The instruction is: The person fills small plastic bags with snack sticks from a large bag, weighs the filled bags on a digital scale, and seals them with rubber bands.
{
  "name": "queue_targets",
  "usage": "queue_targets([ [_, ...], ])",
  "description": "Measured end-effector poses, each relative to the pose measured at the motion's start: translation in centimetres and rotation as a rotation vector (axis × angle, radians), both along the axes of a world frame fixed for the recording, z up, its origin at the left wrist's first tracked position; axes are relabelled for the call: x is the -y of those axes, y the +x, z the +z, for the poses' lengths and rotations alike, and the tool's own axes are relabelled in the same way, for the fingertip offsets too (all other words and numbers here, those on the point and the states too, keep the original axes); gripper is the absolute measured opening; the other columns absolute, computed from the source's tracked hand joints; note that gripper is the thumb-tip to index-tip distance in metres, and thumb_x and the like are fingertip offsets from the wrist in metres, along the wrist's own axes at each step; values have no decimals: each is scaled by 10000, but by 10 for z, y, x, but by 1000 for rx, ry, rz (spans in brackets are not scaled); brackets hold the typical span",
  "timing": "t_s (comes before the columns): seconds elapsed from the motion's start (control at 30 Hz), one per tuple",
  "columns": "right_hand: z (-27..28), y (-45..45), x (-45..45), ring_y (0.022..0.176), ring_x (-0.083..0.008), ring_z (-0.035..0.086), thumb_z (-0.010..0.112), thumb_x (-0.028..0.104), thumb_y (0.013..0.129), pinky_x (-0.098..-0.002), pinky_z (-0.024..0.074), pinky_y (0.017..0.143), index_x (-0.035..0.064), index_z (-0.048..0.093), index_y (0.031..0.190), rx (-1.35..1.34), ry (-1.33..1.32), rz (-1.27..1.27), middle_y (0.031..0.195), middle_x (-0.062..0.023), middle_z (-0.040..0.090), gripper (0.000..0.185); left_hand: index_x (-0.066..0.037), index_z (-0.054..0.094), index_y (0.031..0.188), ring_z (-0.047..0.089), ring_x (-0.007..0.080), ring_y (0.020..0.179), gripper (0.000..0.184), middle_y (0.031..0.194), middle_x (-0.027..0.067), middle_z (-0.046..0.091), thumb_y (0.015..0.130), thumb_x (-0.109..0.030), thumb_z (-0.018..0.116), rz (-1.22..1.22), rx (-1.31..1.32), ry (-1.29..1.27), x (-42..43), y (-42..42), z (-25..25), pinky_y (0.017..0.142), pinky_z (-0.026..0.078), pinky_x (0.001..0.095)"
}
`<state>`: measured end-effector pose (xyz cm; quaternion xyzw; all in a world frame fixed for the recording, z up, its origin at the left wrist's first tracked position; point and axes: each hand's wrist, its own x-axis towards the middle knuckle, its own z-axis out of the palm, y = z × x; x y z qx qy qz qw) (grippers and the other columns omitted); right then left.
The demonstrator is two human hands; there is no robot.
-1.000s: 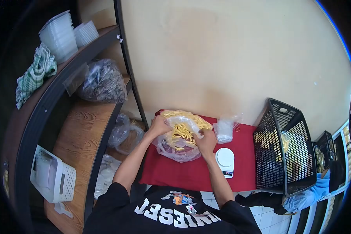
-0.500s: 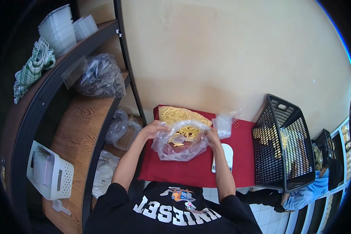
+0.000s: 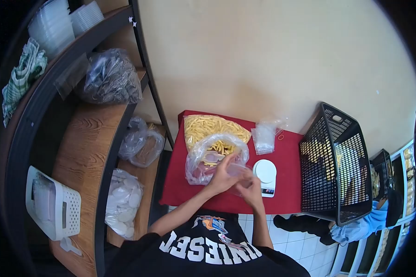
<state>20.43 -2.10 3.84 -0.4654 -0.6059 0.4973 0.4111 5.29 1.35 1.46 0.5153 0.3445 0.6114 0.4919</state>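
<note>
Pinched some clear plastic (image 3: 238,171) in the right grip (image 3: 251,188), couldn't tell on the left grip (image 3: 223,179) right beside it. Had the big bag of yellow pieces (image 3: 212,138) just beyond, closer to the left one, stretched mostly away from both.

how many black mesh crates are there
2: a black mesh crate right of the digital scale; a second crate beyond the first, partly hidden. Others may be hidden.
</note>
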Motion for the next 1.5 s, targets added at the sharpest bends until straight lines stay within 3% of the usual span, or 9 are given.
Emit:
queue_targets([
  [0.2, -26, 60, -55, 1010, -232, 699, 782, 77, 865, -369, 583, 868, -72, 573, 1297, -198, -88, -515, 1114, -175, 705, 502, 17, 557, 1214, 565, 427, 1078, 614, 1159, 229, 571, 757, -240, 876, 811, -954, 161, -1, -59, 39, 967, 425, 563],
  [0.27, -21, 61, -61, 1222, -313, 607, 840, 191, 814, -441, 504, 1011, -74, 475, 1378, 786, 206, -1083, 1288, -259, 616, 722, 13, 571, 1218, 590, 446, 1063, 613, 1153, 226, 584, 755, -253, 871, 866, -1078, -49, 9, -79, 40, 931, 412, 603],
  [0.4, -29, -18, -54, 1113, -442, 606, 807, 184, 787, -491, 484, 975, -75, 492, 1363, 453, 218, -695, 1185, -312, 621, 706, 30, 573, 1263, 644, 442, 1040, 589, 1166, 256, 618, 792, -219, 823, 679, -1270, -529, 8, -109, -28, 916, 462, 558],
  [0.63, -120, -25, -120, 1165, -350, 629, 626, 8, 808, -481, 524, 968, -75, 531, 1286, -590, -447, -572, 1269, -199, 630, 494, 79, 504, 1360, 636, 312, 1187, 383, 1275, 212, 636, 983, 35, 455, 58, 1014, -604, -39, -152, -66, 1048, 518, 460],
  [0.8, 3, -16, -131, 991, -274, 656, 438, -84, 779, -415, 592, 831, -58, 541, 1256, -1159, -638, -282, 1172, -184, 618, 489, 23, 572, 1191, 670, 270, 921, 215, 1011, 148, 656, 1021, -57, 467, -635, 1333, -348, -73, -164, -34, 856, 560, 423],
  [0.97, -52, 9, -108, 722, -206, 634, 456, 43, 919, -356, 587, 679, 23, 617, 1098, -1419, -852, 442, 900, -116, 636, 243, -51, 632, 1095, 614, 191, 689, 296, 835, 48, 626, 966, -309, 564, -58, 848, -853, -51, -147, 26, 573, 513, 369],
  [1.13, -33, -15, -31, 603, -162, 565, 603, 251, 928, -312, 478, 524, 41, 613, 1111, -957, -849, -291, 780, -81, 591, 278, -21, 683, 1137, 660, 135, 770, 379, 962, 57, 710, 951, -352, 688, 34, -56, -596, 25, -127, 6, 645, 520, 298],
  [1.2, -47, -13, -19, 837, -293, 653, 717, 225, 891, -421, 539, 769, 12, 587, 1235, 281, 186, -683, 966, -185, 624, 425, 9, 718, 1103, 672, 109, 894, 260, 1019, 70, 744, 981, -220, 699, 125, -318, -402, 38, -120, 19, 794, 537, 295],
  [1.5, -3, -11, -68, 895, -404, 688, 665, -36, 804, -447, 542, 807, -40, 673, 1117, 601, 361, -456, 947, -263, 684, 314, -5, 653, 1143, 683, 159, 768, 192, 808, 51, 699, 1050, -148, 564, 133, 601, -735, -3, -125, 18, 721, 566, 325],
])
